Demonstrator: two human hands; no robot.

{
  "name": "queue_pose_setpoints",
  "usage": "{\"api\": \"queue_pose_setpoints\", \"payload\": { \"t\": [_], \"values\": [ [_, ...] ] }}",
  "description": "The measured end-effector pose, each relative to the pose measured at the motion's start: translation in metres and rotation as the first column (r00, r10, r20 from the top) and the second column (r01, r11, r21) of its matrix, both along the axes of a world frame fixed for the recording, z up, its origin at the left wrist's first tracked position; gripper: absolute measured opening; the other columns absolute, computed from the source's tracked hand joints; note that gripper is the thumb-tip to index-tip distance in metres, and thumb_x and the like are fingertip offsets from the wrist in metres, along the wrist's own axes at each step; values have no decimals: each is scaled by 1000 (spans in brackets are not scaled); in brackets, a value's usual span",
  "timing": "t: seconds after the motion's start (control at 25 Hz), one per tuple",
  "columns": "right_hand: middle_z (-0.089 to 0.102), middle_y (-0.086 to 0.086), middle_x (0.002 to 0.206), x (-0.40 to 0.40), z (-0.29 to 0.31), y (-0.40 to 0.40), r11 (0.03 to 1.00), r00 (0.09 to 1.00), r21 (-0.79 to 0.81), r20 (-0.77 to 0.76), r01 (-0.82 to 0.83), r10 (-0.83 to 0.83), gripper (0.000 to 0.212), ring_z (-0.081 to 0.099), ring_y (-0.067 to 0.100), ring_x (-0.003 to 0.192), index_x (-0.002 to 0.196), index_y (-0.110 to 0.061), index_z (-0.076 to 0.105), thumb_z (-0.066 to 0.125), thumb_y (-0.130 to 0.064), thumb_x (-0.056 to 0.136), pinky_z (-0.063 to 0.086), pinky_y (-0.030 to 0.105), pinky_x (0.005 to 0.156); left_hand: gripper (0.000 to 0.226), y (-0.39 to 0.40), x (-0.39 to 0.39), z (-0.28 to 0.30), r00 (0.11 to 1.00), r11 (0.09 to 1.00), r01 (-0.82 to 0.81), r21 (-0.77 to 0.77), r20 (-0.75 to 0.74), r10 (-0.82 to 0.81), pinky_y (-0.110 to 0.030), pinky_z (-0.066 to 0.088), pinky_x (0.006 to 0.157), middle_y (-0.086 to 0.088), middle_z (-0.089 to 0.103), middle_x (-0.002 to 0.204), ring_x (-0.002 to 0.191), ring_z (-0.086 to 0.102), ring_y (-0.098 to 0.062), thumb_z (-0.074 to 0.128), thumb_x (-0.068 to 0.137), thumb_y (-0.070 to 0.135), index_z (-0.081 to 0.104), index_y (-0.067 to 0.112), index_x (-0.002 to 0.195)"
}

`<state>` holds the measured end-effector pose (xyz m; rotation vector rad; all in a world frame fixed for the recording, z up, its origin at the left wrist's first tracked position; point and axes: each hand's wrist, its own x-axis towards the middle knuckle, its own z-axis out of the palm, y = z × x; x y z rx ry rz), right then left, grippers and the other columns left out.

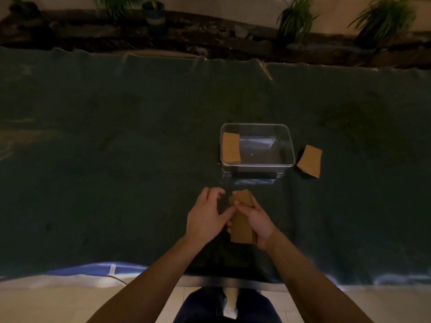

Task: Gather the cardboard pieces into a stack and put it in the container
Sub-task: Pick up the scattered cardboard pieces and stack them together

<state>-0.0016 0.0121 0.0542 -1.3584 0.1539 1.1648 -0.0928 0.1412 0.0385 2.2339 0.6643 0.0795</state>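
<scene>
My right hand (257,220) grips a stack of brown cardboard pieces (241,231) over the dark green cloth, just in front of the clear container (290,145). My left hand (206,216) is beside the stack, thumb and fingertips touching its left edge. One cardboard piece (231,148) leans inside the container at its left end. Another few cardboard pieces (309,161) lie on the cloth just to the right of the container.
The table is covered by a dark green cloth (116,159); its near edge runs above my legs. Beyond the far edge there is a planter bed with several potted plants (295,17). A blue-white strip (105,269) shows at the near left edge.
</scene>
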Motion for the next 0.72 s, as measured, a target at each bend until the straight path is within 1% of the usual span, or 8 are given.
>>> {"api": "queue_pose_setpoints", "payload": {
  "t": [0.04, 0.08, 0.16, 0.28, 0.4, 0.52, 0.6, 0.72],
  "values": [
    [71, 16, 102, 2, 1, -2, 1000, 1000, -4, 8, 16, -16, 26, 69, 29, 79, 116, -34, 64, 63, -25, 92, 58, 43, 67, 73, 3, 0, 1, 995, 991, 98, -89, 38, -95, -25, 45, 93, 9, 39, 139, 123, 45, -5, 71, 72, 63, 36, 49, 135],
    [73, 16, 98, 4, 2, -3, 1000, 999, 0, 13, 30, -30, 30, 69, 29, 78, 120, -32, 62, 64, -25, 91, 58, 42, 65, 102, 5, 1, 4, 974, 963, 224, -152, 56, -218, -28, 34, 108, 17, 22, 153, 140, 27, -6, 77, 64, 66, 18, 54, 146],
    [75, 15, 92, 4, 7, -5, 1000, 999, 9, 31, 27, -28, 39, 71, 32, 73, 122, -28, 61, 71, -22, 85, 59, 40, 62, 135, 2, 6, 12, 890, 876, 452, -167, 24, -454, -32, 13, 116, 28, -4, 160, 148, 0, -2, 85, 52, 64, -9, 59, 149],
    [77, 8, 98, 2, 13, -12, 1000, 996, 4, 85, -6, 5, 45, 74, 25, 88, 118, -25, 67, 77, -25, 74, 60, 36, 68, 137, -12, 16, 18, 812, 812, 582, -46, -16, -583, -39, 17, 115, 26, -2, 156, 146, 8, -13, 88, 53, 51, -12, 61, 146],
    [75, 10, 107, 7, 17, -23, 998, 998, 68, 55, 9, -13, 40, 72, 25, 99, 114, -24, 70, 76, -25, 74, 59, 36, 74, 131, -21, 26, 22, 811, 811, 584, 22, -13, -584, -39, 24, 110, 21, 6, 149, 138, 18, -18, 84, 55, 47, -10, 65, 143],
    [70, 15, 118, 19, 21, -38, 986, 999, 167, 28, 13, -18, 41, 66, 31, 112, 121, -19, 68, 71, -28, 81, 55, 46, 91, 130, -25, 39, 27, 827, 824, 562, 74, -20, -562, -42, 27, 111, 13, 9, 149, 137, 19, -20, 81, 53, 50, -11, 64, 143],
    [73, 12, 113, 28, 25, -45, 998, 994, 62, 108, 16, -22, 34, 67, 28, 108, 116, -21, 70, 68, -35, 85, 54, 48, 95, 129, -29, 51, 31, 821, 813, 571, 113, -74, -566, -46, 23, 113, 9, 8, 151, 139, 15, -23, 79, 54, 54, -15, 64, 142],
    [73, 4, 101, 42, 29, -54, 990, 949, -135, 315, 26, 18, 18, 69, 20, 96, 106, -23, 67, 60, -32, 93, 56, 38, 84, 129, -46, 74, 32, 807, 791, 590, 163, -156, -570, -48, 17, 115, 7, 8, 152, 141, 12, -24, 76, 55, 60, -15, 60, 146]
  ]
}}
